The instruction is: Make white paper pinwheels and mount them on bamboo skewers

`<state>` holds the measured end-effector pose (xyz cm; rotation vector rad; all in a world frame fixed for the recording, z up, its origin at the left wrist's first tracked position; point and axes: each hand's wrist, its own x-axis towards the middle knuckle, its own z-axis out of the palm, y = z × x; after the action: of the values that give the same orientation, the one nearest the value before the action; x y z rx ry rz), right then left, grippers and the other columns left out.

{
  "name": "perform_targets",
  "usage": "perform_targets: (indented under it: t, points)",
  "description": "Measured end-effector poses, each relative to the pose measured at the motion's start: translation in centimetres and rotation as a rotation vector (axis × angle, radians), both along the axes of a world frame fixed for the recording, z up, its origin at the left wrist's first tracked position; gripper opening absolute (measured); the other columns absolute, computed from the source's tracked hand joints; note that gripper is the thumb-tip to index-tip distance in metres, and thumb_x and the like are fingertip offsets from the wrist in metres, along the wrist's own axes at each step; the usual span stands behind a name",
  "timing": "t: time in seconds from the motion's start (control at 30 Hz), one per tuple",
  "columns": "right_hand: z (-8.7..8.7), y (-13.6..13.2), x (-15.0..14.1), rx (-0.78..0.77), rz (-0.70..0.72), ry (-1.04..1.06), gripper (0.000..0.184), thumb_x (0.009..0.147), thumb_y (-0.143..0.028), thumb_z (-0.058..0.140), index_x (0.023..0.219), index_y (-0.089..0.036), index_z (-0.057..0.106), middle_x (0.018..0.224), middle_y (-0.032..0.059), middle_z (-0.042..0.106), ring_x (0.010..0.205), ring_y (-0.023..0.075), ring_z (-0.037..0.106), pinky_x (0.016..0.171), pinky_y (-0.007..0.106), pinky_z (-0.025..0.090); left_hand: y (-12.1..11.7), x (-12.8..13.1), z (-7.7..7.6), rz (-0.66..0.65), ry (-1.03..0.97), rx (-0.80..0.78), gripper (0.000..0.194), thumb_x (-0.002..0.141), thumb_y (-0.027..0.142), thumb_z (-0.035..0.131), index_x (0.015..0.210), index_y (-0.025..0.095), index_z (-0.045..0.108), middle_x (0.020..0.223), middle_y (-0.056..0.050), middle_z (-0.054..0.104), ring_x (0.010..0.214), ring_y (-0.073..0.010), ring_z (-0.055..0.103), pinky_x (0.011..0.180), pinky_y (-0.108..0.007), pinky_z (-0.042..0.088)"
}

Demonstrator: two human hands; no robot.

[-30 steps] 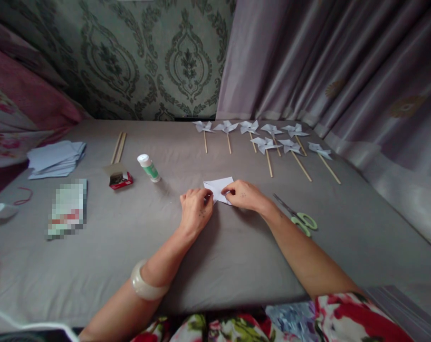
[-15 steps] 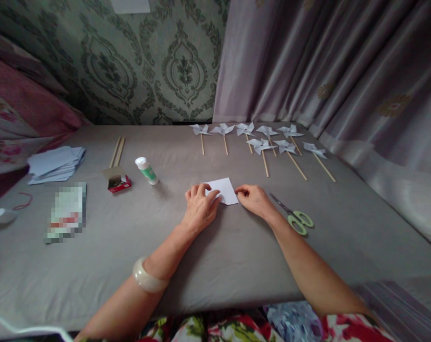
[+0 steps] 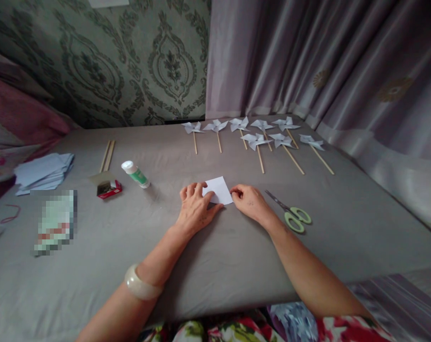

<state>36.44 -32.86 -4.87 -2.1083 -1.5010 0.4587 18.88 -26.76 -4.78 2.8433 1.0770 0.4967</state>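
My left hand (image 3: 197, 206) is lying palm down over the left side of a small white paper piece (image 3: 221, 190), fingers spreading apart, thumb reaching along its near side. My right hand (image 3: 249, 202) is resting at the paper's right edge, fingers closing together; can't tell if they're pinching paper. The piece is lying on the grey cloth-covered counter (image 3: 215, 266), around mid-counter between my hands.

Progress on this piece: early, I'm judging. It's looking flat, no blades showing, no stick attached. My left hand is covering part of it, so can't rule out folds there.

Scissors (image 3: 290, 209) are lying just right of my right hand, unheld, blades pointing toward the far edge. White-and-green tube (image 3: 138, 176) is standing left of my left hand, capped end up. Left of that, an open red box (image 3: 109, 189) is holding small items, too small to identify.

Finished-looking: eight paper pinwheels (image 3: 256, 141) are lying toward the far right corner, each carrying its own stick.

Unused-looking: two bare sticks (image 3: 110, 156) are lying beyond the box toward the far edge; a stack of white paper (image 3: 44, 172) is sitting by the left edge. Sheet count isn't readable. So stock is remaining, and the piece under my fingers is lagging the eight.
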Motion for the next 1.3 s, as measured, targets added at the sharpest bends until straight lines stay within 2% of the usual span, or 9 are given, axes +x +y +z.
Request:
perform_targets:
  t: [0.17, 0.33, 0.53, 0.7, 0.87, 1.03, 1.3]
  points:
    - [0.1, -0.1, -0.1, 0.015, -0.014, -0.012, 0.024, 0.08, -0.017, 0.048, 0.089, -0.016, 0.07, 0.081, 0.0061, 0.071, 0.069, 0.0148, 0.061, 0.065, 0.024, 0.041, 0.4, -0.1, -0.7, -0.078, -0.061, 0.131, 0.033, 0.079, 0.044, 0.063, 0.106, 0.025, 0.065, 0.117, -0.011, 0.056, 0.107, -0.0294, 0.042, 0.092, -0.047, 0.029]
    - [0.0, -0.1, -0.1, 0.033, -0.036, 0.02, 0.023, 0.08, -0.016, 0.048, 0.089, -0.017, 0.069, 0.079, 0.0061, 0.071, 0.069, 0.0149, 0.062, 0.065, 0.023, 0.041, 0.1, 0.0, -0.8, -0.204, -0.06, 0.198, 0.018, 0.086, 0.033, 0.056, 0.097, 0.026, 0.068, 0.107, -0.008, 0.06, 0.1, -0.0258, 0.044, 0.088, -0.044, 0.031]
    - [-0.5, -0.1, 0.1, 0.085, -0.021, 0.022, 0.02, 0.08, -0.015, 0.05, 0.089, -0.017, 0.068, 0.079, 0.0051, 0.069, 0.071, 0.0149, 0.061, 0.067, 0.025, 0.043, 0.2, -0.1, -0.8, -0.251, -0.04, 0.215, 0.015, 0.087, 0.023, 0.054, 0.095, 0.023, 0.068, 0.097, -0.006, 0.063, 0.094, -0.023, 0.046, 0.085, -0.041, 0.032]
    - [-0.5, -0.3, 0.4, 0.166, 0.133, -0.048, 0.032, 0.076, -0.005, 0.053, 0.105, -0.016, 0.061, 0.096, 0.0069, 0.064, 0.077, 0.0144, 0.059, 0.071, 0.025, 0.044, 0.5, -0.8, -0.5, -0.257, -0.064, 0.213, 0.017, 0.088, 0.019, 0.053, 0.097, 0.024, 0.067, 0.096, -0.005, 0.065, 0.094, -0.0225, 0.048, 0.087, -0.041, 0.03]
    - [-0.1, -0.7, 0.3, 0.192, 0.254, -0.135, 0.035, 0.081, -0.01, 0.055, 0.114, -0.02, 0.054, 0.109, 0.0073, 0.057, 0.085, 0.016, 0.059, 0.071, 0.026, 0.046, 0.7, -1.6, -0.1, -0.24, -0.104, 0.204, 0.021, 0.088, 0.017, 0.051, 0.099, 0.024, 0.067, 0.099, -0.005, 0.066, 0.095, -0.0218, 0.05, 0.086, -0.041, 0.03]
    - [0.0, -0.9, 0.1, 0.203, 0.335, -0.225, 0.031, 0.083, -0.015, 0.058, 0.113, -0.023, 0.055, 0.107, 0.0054, 0.056, 0.09, 0.0175, 0.059, 0.069, 0.026, 0.046, 1.0, -2.0, -0.1, -0.253, -0.111, 0.186, 0.023, 0.089, 0.015, 0.05, 0.1, 0.025, 0.067, 0.1, -0.004, 0.067, 0.094, -0.0203, 0.052, 0.087, -0.041, 0.03]
    - [-0.2, -0.9, -0.2, 0.268, 0.429, -0.271, 0.017, 0.087, -0.016, 0.054, 0.1, -0.022, 0.063, 0.097, 0.0038, 0.058, 0.079, 0.0131, 0.058, 0.063, 0.023, 0.041, 1.2, -2.3, -0.3, -0.252, -0.118, 0.149, 0.022, 0.09, 0.018, 0.048, 0.096, 0.025, 0.067, 0.101, -0.004, 0.068, 0.094, -0.02, 0.053, 0.088, -0.041, 0.029]
